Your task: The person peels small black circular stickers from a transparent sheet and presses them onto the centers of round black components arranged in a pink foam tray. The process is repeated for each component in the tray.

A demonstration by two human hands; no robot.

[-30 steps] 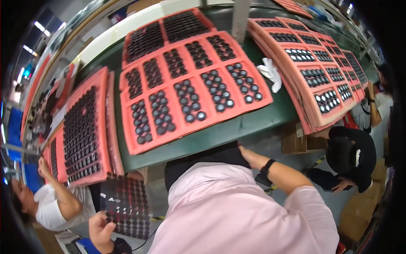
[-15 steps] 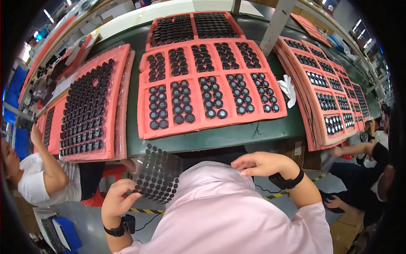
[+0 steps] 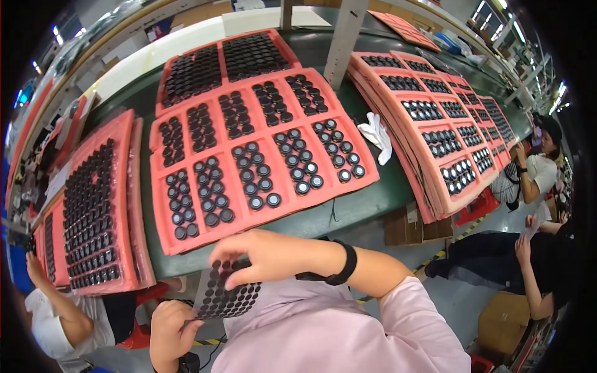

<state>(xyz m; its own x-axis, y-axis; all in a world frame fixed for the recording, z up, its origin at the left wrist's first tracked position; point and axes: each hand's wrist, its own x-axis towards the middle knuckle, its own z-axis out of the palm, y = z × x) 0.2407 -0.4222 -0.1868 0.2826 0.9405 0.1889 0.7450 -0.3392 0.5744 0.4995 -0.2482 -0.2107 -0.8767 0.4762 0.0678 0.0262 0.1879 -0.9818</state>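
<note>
My left hand (image 3: 173, 332) is closed on the lower left edge of a clear sheet (image 3: 227, 298) covered in rows of black round stickers. The sheet hangs tilted in front of my lap, below the table's front edge. My right hand (image 3: 264, 256) reaches over the sheet's upper part, thumb and fingers apart, with some stickers showing between them. Whether its fingertips touch the sheet I cannot tell. Just beyond lies a pink foam tray (image 3: 249, 225), its compartments filled with small black round parts with grey tops.
Another pink tray (image 3: 222, 62) of black parts lies behind. Stacked pink trays stand left (image 3: 127, 230) and right (image 3: 435, 186) on the green table (image 3: 398, 180). A white glove (image 3: 376, 138) lies between trays. A metal post (image 3: 343, 46) rises behind. Co-workers sit on both sides.
My right hand has moved left, from apart to over the sticker sheet. The sheet, still in my left hand, is lower. The whole view has turned rightward.
</note>
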